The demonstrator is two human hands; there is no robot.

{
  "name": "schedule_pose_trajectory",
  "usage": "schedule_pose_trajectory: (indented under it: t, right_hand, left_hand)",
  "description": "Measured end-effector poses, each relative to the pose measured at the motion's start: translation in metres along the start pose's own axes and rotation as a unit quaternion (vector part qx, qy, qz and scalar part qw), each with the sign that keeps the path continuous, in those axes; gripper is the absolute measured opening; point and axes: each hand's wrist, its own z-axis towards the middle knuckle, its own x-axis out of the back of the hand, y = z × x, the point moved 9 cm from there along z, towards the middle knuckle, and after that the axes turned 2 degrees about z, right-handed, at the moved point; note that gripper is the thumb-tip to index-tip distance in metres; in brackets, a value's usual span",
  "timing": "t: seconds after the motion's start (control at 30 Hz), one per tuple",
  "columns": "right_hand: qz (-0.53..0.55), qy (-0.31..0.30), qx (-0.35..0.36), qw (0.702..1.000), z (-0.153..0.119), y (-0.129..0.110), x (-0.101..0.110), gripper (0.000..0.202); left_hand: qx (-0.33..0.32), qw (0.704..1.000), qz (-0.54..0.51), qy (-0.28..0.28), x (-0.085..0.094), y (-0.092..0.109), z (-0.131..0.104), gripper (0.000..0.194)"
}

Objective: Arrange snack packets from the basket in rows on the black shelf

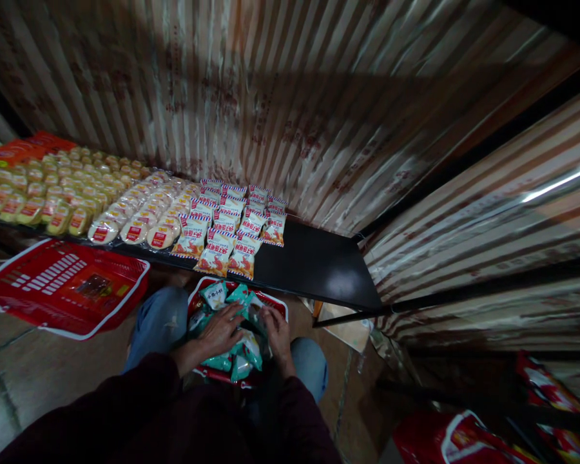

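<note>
Several teal packets [249, 348] | beneath left hand [221, 332] | right hand [277, 333] just beside

The left hand [221, 332] and right hand [277, 332] lay over teal-and-white plastic packets [252, 351] inside a red, white-rimmed basket [272, 301].

Dim light overall, soft glare on the black shelf [326, 267], bright streak on striped sheeting [526, 216].
</note>
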Motion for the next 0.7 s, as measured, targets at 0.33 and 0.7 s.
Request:
schedule_pose_trajectory:
  t: [0.33, 0.7]
  right_hand:
    - [-0.207, 0.087, 0.180, 0.958, 0.110, -0.089, 0.001, 0.051]
    - [-0.367, 0.059, 0.112, 0.922, 0.274, -0.109, -0.014, 0.052]
  left_hand:
    - [0.039, 0.977, 0.142, 0.153, 0.072, -0.024, 0.092, 0.044]
    - [0.061, 0.984, 0.132, 0.102, 0.088, -0.041, 0.211, 0.055]
